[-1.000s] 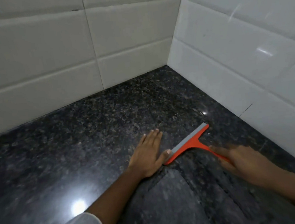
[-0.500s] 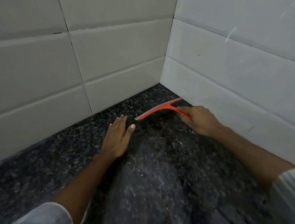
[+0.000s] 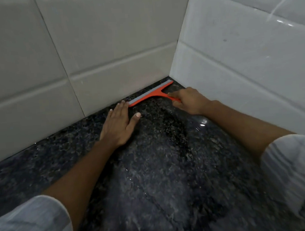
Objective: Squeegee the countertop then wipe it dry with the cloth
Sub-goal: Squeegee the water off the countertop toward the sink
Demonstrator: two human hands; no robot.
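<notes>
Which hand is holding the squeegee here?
The right hand grips the orange squeegee by its handle; the left hand lies flat on the countertop.

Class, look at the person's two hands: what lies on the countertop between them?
In the head view, only bare wet black granite countertop lies between the flat left hand and the right hand holding the orange squeegee.

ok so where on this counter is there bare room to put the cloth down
Bare granite countertop lies wide open between the two forearms, on the near side of the hands. Another free strip runs along the back wall tiles, left of the left hand. The far corner is crowded: the orange squeegee sits against the back wall, the right hand on its handle.
</notes>
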